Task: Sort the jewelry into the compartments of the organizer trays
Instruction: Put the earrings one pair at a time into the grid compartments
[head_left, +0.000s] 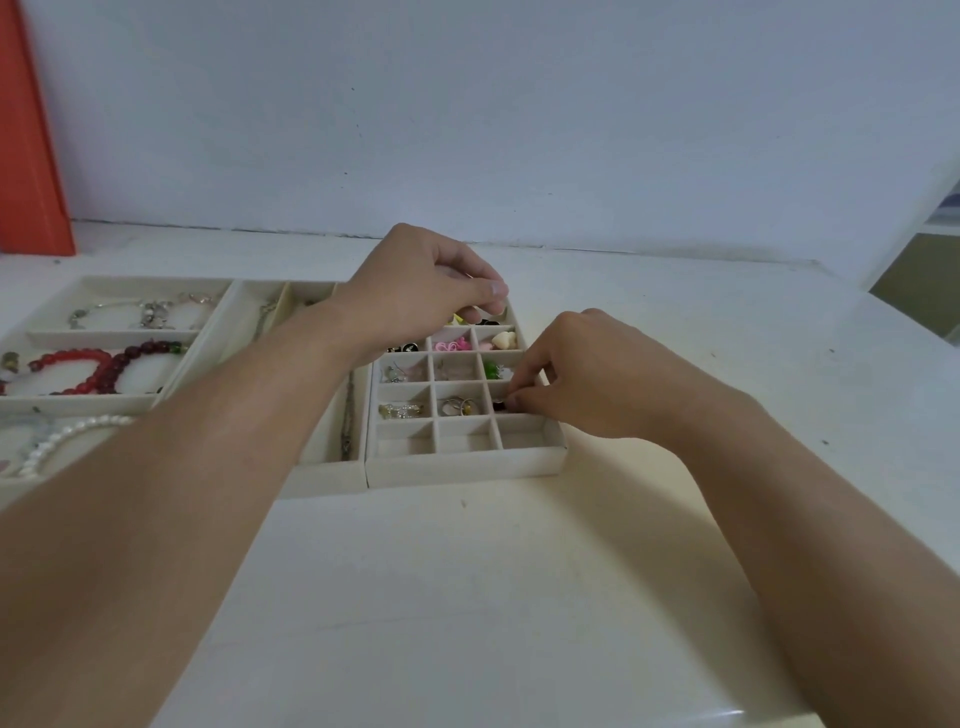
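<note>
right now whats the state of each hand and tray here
left hand: fingers curled, over the grid tray's far cells
right hand: pinching a small dark piece in a right-column cell
grid tray: nearest row empty
red bead bracelet: lying in the left tray
</note>
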